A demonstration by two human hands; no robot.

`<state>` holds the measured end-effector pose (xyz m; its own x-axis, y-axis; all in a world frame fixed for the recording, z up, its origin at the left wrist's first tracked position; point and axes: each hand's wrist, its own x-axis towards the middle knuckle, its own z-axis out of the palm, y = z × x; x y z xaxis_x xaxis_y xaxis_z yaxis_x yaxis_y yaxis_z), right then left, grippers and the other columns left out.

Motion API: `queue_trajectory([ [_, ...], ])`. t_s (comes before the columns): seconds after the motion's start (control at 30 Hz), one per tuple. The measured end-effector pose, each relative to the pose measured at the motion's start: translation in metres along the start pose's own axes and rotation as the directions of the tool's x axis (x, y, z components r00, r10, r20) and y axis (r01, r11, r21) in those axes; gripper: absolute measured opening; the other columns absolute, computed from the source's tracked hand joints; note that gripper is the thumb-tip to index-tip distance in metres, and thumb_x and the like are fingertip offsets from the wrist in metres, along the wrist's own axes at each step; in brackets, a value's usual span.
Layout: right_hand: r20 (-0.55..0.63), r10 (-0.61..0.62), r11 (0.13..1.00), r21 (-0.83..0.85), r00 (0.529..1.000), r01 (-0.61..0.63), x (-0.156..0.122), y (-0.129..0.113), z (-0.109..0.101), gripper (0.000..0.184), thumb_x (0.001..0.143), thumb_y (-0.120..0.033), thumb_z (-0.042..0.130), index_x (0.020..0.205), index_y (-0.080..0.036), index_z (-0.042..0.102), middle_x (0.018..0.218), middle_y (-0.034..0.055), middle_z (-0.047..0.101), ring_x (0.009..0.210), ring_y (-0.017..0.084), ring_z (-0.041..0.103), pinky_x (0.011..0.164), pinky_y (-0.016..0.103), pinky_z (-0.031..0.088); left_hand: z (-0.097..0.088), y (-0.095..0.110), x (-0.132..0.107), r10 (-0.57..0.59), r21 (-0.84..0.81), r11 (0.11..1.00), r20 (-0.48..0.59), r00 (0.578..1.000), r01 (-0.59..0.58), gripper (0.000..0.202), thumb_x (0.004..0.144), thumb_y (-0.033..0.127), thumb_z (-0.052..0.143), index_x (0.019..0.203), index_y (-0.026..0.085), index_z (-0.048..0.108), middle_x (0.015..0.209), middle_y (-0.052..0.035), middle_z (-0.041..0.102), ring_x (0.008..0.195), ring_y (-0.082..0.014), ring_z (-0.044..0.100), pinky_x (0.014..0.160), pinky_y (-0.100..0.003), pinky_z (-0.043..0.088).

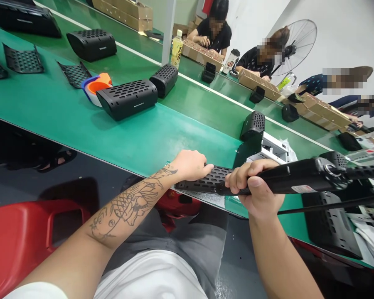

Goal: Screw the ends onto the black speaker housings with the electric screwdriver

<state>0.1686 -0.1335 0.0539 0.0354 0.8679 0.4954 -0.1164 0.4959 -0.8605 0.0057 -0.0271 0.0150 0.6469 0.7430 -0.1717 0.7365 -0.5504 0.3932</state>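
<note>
My left hand (pixel 191 165) is closed on the near part of a black perforated cover (pixel 216 177) lying at the table's front edge. Its fingertips are mostly hidden. Wrapped around a black electric screwdriver (pixel 294 176), my right hand (pixel 258 187) holds it nearly level over the cover's right end. The tool's front end points left, toward the cover, but I cannot see whether its bit touches anything. Just behind my right hand stands a black and white open-sided housing (pixel 268 147).
Finished-looking black speaker-like units (pixel 127 99) and loose perforated covers (pixel 23 58) lie on the green table (pixel 124 137). An orange, white and blue tape roll (pixel 96 87) sits at left. A red stool (pixel 28 236) stands beside me. Across the table, people work at cardboard boxes (pixel 202 54).
</note>
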Motion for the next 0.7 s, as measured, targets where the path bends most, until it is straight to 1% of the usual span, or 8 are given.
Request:
queue_trajectory([
  [0.17, 0.053, 0.029, 0.999, -0.018, 0.998, -0.028, 0.004, 0.001, -0.003, 0.029, 0.095, -0.037, 0.098, 0.088, -0.026, 0.072, 0.063, -0.0065, 0.069, 0.046, 0.013, 0.063, 0.053, 0.031, 0.063, -0.002, 0.000, 0.000, -0.002, -0.010, 1.000, 0.013, 1.000, 0.002, 0.064, 0.117, 0.062, 0.041, 0.116, 0.024, 0.092, 0.122, -0.0135, 0.092, 0.114, -0.0357, 0.086, 0.093, -0.040, 0.062],
  [0.33, 0.077, 0.043, 0.999, -0.026, 0.996, -0.041, -0.004, 0.003, 0.000, 0.026, 0.096, -0.033, 0.097, 0.090, -0.025, 0.072, 0.065, -0.0064, 0.069, 0.051, 0.013, 0.066, 0.058, 0.030, 0.064, -0.001, -0.001, 0.000, 0.007, -0.001, 1.000, 0.000, 1.000, -0.007, 0.062, 0.116, 0.062, 0.042, 0.116, 0.024, 0.091, 0.123, -0.0132, 0.092, 0.116, -0.0356, 0.086, 0.094, -0.040, 0.062],
  [0.47, 0.003, 0.025, 0.998, -0.066, 1.000, -0.025, -0.006, -0.006, -0.002, 0.024, 0.095, -0.034, 0.097, 0.093, -0.025, 0.075, 0.066, -0.0055, 0.071, 0.053, 0.015, 0.068, 0.062, 0.034, 0.067, 0.001, 0.000, -0.002, -0.011, 0.014, 1.000, -0.012, 1.000, 0.011, 0.064, 0.116, 0.062, 0.040, 0.115, 0.025, 0.092, 0.124, -0.0130, 0.092, 0.117, -0.0357, 0.086, 0.095, -0.041, 0.062],
  [0.53, -0.133, -0.019, 0.996, -0.086, 0.991, 0.008, 0.001, -0.013, -0.019, 0.023, 0.096, -0.037, 0.095, 0.090, -0.025, 0.076, 0.064, -0.0057, 0.068, 0.050, 0.016, 0.065, 0.058, 0.036, 0.066, 0.003, 0.001, -0.004, -0.027, 0.008, 1.000, -0.020, 0.999, 0.027, 0.065, 0.116, 0.062, 0.039, 0.114, 0.025, 0.092, 0.123, -0.0133, 0.092, 0.115, -0.0361, 0.086, 0.095, -0.041, 0.063],
  [0.57, -0.242, -0.071, 0.991, -0.127, 0.968, 0.041, 0.007, -0.016, -0.033, 0.021, 0.096, -0.035, 0.093, 0.088, -0.025, 0.076, 0.063, -0.0058, 0.067, 0.048, 0.016, 0.063, 0.056, 0.036, 0.065, 0.004, 0.002, -0.004, -0.034, 0.002, 0.999, -0.027, 0.999, 0.034, 0.065, 0.116, 0.061, 0.039, 0.114, 0.025, 0.093, 0.122, -0.0137, 0.092, 0.114, -0.0364, 0.086, 0.095, -0.042, 0.063],
  [0.6, -0.357, -0.139, 0.979, -0.190, 0.924, 0.073, 0.014, -0.017, -0.050, 0.019, 0.097, -0.032, 0.092, 0.086, -0.025, 0.077, 0.062, -0.0055, 0.065, 0.048, 0.016, 0.062, 0.053, 0.035, 0.062, 0.005, 0.002, -0.004, -0.037, -0.005, 0.999, -0.034, 0.999, 0.037, 0.064, 0.116, 0.060, 0.039, 0.114, 0.025, 0.093, 0.121, -0.0141, 0.092, 0.113, -0.0366, 0.086, 0.096, -0.043, 0.063],
  [0.67, -0.535, -0.337, 0.913, -0.387, 0.775, 0.131, 0.027, -0.015, -0.089, 0.014, 0.095, -0.017, 0.089, 0.086, -0.024, 0.081, 0.063, -0.0034, 0.068, 0.050, 0.016, 0.063, 0.052, 0.032, 0.058, 0.007, 0.003, -0.004, -0.039, -0.018, 0.999, -0.048, 0.998, 0.038, 0.063, 0.116, 0.060, 0.040, 0.113, 0.024, 0.092, 0.120, -0.0147, 0.092, 0.112, -0.0367, 0.086, 0.097, -0.043, 0.063],
  [0.7, -0.557, -0.397, 0.880, -0.456, 0.729, 0.131, 0.033, -0.012, -0.109, 0.018, 0.093, -0.011, 0.091, 0.083, -0.023, 0.081, 0.063, -0.0023, 0.069, 0.051, 0.016, 0.063, 0.052, 0.031, 0.057, 0.008, 0.003, -0.003, -0.039, -0.022, 0.999, -0.052, 0.998, 0.038, 0.063, 0.115, 0.060, 0.040, 0.113, 0.024, 0.092, 0.120, -0.0148, 0.092, 0.113, -0.0367, 0.086, 0.097, -0.043, 0.063],
])
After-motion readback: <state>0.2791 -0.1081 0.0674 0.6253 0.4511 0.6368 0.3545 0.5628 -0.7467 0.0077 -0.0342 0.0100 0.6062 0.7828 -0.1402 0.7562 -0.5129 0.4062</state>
